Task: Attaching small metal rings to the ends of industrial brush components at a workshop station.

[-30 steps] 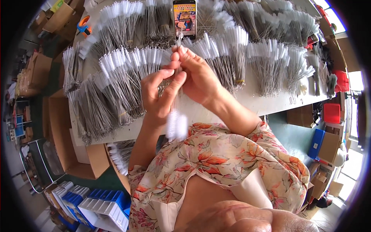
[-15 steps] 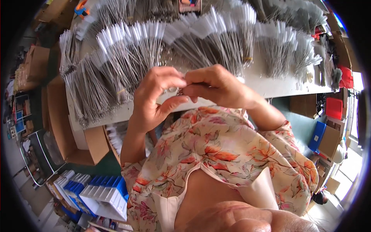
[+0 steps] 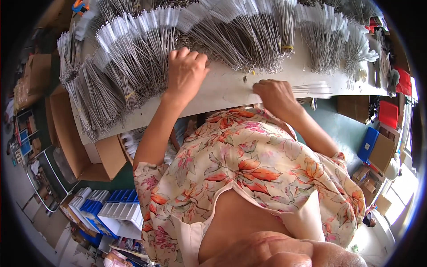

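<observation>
Head view. Clock centred on the frame.

Writing: pale label on the blue box (image 3: 368,144) at three o'clock; too small to read.

Around: white table (image 3: 227,84) spans the upper half. Brush bundles (image 3: 133,58), white bristles and thin wire stems, crowd its far side from ten o'clock round to two; some wear yellow bands. They hem in the working strip at the near edge. Red bin (image 3: 388,114) just before three. Open cardboard box (image 3: 109,155) between eight and nine, beside the table. Blue and white trays (image 3: 121,216) between seven and eight. Floral garment (image 3: 253,164) fills the middle, below the table edge.

Hands: well apart. Left hand (image 3: 187,73), between eleven and twelve, fingers curled, at the stems just below some metal loops (image 3: 183,41); fingertips hidden, cannot tell whether it grips. Right hand (image 3: 276,95), two o'clock, low over the near edge, fingers bent. Several loose brushes (image 3: 311,90) extend from beside it, bristles toward two o'clock; grip or mere contact, cannot tell.
</observation>
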`<state>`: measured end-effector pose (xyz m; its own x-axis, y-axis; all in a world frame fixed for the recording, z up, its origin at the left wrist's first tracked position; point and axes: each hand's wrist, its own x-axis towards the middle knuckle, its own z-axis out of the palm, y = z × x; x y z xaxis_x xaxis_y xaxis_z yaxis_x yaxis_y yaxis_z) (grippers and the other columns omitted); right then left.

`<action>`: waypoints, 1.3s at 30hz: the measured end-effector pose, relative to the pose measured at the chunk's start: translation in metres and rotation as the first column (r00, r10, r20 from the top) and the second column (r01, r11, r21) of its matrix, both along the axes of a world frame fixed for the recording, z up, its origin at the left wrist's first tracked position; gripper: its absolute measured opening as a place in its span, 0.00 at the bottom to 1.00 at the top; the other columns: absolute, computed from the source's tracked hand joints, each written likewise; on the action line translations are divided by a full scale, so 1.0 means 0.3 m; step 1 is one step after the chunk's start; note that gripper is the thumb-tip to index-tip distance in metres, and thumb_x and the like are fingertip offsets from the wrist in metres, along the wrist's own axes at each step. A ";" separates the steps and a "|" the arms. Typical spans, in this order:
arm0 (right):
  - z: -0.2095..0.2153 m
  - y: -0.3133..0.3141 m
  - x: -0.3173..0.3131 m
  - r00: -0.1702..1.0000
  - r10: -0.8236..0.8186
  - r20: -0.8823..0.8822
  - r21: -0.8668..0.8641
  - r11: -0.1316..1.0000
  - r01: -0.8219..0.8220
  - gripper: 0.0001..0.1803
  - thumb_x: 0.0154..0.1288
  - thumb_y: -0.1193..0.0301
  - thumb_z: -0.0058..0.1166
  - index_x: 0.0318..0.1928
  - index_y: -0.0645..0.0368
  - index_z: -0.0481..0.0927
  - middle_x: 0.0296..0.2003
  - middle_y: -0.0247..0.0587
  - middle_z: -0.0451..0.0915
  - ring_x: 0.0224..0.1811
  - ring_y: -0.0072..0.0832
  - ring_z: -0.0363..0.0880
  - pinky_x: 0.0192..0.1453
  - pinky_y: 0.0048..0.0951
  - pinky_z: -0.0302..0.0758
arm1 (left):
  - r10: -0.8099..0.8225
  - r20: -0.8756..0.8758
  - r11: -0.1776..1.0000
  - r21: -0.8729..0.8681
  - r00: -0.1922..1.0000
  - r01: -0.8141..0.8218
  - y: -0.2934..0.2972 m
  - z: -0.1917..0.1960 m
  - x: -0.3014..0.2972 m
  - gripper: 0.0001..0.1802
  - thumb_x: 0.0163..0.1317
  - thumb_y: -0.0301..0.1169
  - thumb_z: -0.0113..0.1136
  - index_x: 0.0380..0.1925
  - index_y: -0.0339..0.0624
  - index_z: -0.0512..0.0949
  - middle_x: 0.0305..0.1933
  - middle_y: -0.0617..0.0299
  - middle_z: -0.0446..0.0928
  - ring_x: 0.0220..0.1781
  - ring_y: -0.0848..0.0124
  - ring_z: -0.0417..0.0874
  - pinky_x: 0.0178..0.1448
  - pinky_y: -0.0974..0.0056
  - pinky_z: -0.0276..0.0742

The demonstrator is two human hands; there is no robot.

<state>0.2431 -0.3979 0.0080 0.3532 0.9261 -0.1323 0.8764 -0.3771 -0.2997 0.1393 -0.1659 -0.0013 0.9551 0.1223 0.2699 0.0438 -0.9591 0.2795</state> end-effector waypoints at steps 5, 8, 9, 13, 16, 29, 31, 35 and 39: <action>0.096 0.076 -0.006 0.839 -0.039 -0.542 0.254 0.945 0.208 0.06 0.58 0.73 0.52 0.34 0.61 0.79 0.26 0.38 0.78 0.26 0.29 0.78 0.29 0.30 0.73 | 0.013 0.021 1.000 0.023 1.000 -0.013 0.007 0.002 -0.003 0.07 0.46 0.31 0.64 0.20 0.45 0.75 0.25 0.67 0.75 0.34 0.66 0.71 0.46 0.60 0.59; 0.154 0.155 0.024 0.582 0.056 -0.811 0.362 0.829 0.426 0.07 0.60 0.73 0.54 0.36 0.63 0.79 0.26 0.36 0.77 0.25 0.21 0.75 0.27 0.24 0.71 | 0.015 -0.056 0.775 -0.630 0.998 -0.047 0.009 0.152 -0.051 0.10 0.55 0.35 0.60 0.26 0.42 0.73 0.25 0.70 0.72 0.32 0.77 0.68 0.42 0.69 0.61; 0.173 0.181 0.025 0.515 0.146 -0.845 0.417 0.783 0.462 0.07 0.60 0.74 0.54 0.37 0.64 0.79 0.26 0.35 0.77 0.25 0.18 0.73 0.26 0.20 0.69 | -0.018 -0.128 0.236 -0.964 0.992 -0.120 0.009 0.187 -0.076 0.12 0.59 0.37 0.58 0.29 0.40 0.72 0.26 0.71 0.71 0.31 0.82 0.67 0.38 0.74 0.62; 0.248 0.264 0.020 0.468 0.209 -0.859 0.403 0.839 0.366 0.06 0.60 0.73 0.54 0.35 0.64 0.79 0.30 0.32 0.77 0.24 0.16 0.71 0.26 0.19 0.68 | -0.071 0.051 0.074 -0.996 0.996 0.057 0.004 0.224 -0.096 0.13 0.64 0.38 0.53 0.33 0.38 0.70 0.30 0.71 0.70 0.32 0.84 0.66 0.38 0.78 0.63; 0.260 0.278 -0.009 0.312 0.180 -0.933 0.287 0.895 0.342 0.06 0.57 0.74 0.57 0.34 0.64 0.80 0.30 0.35 0.77 0.25 0.18 0.73 0.29 0.20 0.70 | 0.039 0.073 0.105 -0.992 0.997 0.068 -0.016 0.223 -0.091 0.11 0.63 0.35 0.53 0.35 0.37 0.71 0.29 0.69 0.72 0.29 0.83 0.69 0.35 0.77 0.67; 0.249 0.281 -0.098 0.693 0.429 -0.579 0.727 0.656 0.202 0.13 0.40 0.85 0.58 0.31 0.58 0.82 0.34 0.37 0.78 0.32 0.33 0.79 0.33 0.28 0.77 | 0.196 0.189 0.229 -0.963 0.962 0.142 -0.049 0.259 -0.116 0.05 0.59 0.24 0.55 0.34 0.35 0.76 0.28 0.66 0.74 0.29 0.82 0.73 0.31 0.78 0.70; 0.266 0.276 -0.098 0.596 0.418 -0.686 0.660 0.702 0.267 0.13 0.41 0.85 0.58 0.31 0.59 0.81 0.34 0.37 0.78 0.32 0.33 0.79 0.34 0.28 0.77 | 0.170 0.408 0.603 -0.763 0.897 0.233 -0.048 0.272 -0.118 0.03 0.57 0.21 0.56 0.32 0.36 0.76 0.30 0.64 0.75 0.31 0.79 0.75 0.34 0.75 0.71; 0.249 0.274 -0.092 0.867 0.424 -0.260 0.832 0.554 -0.022 0.13 0.35 0.80 0.58 0.29 0.58 0.81 0.34 0.33 0.78 0.28 0.26 0.78 0.29 0.26 0.75 | 0.082 0.199 -0.114 -0.971 0.976 0.208 -0.027 0.291 -0.134 0.07 0.55 0.19 0.58 0.35 0.34 0.77 0.37 0.59 0.77 0.34 0.77 0.77 0.39 0.74 0.74; 0.245 0.279 -0.084 0.929 0.354 0.105 0.808 0.515 -0.287 0.14 0.33 0.75 0.58 0.29 0.61 0.81 0.35 0.30 0.77 0.22 0.19 0.72 0.22 0.22 0.70 | 0.041 0.117 -0.014 -0.993 0.992 0.118 -0.018 0.311 -0.155 0.10 0.55 0.22 0.58 0.37 0.31 0.75 0.40 0.53 0.75 0.42 0.72 0.76 0.43 0.73 0.73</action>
